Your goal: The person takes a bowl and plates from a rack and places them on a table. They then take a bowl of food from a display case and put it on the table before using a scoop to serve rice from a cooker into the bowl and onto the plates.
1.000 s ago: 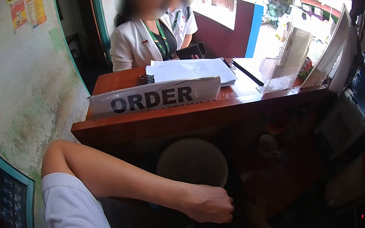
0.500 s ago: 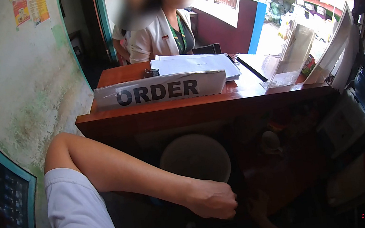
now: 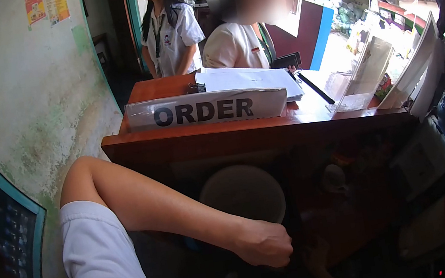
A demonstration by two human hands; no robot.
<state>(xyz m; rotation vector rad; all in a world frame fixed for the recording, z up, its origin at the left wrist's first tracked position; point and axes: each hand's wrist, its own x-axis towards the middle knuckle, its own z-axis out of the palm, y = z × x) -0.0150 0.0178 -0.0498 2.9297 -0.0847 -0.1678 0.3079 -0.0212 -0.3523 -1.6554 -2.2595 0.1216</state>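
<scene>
My left hand (image 3: 265,244) is closed in a fist, its back toward me and the forearm reaching across from the left. The inside of the fist is hidden, and nothing sticks out of it. Behind it, under the counter, is a pale round lid or basin (image 3: 242,193) in shadow. Low and to the right, my right hand (image 3: 315,253) is very dark; I cannot make out its fingers or anything in them. Both hands are below the wooden counter (image 3: 255,128), apart from each other.
On the counter stand an ORDER sign (image 3: 207,110), stacked papers (image 3: 248,77) and clear stands (image 3: 368,74). Two people are beyond it: one in a white shirt (image 3: 176,39), another in a light jacket (image 3: 240,47) near a dark device (image 3: 285,61). A stained wall (image 3: 26,93) is at left.
The view has shifted slightly. The person in the jacket has leaned forward to the right, bringing the person behind into sight. Both my hands keep about the same pose.
</scene>
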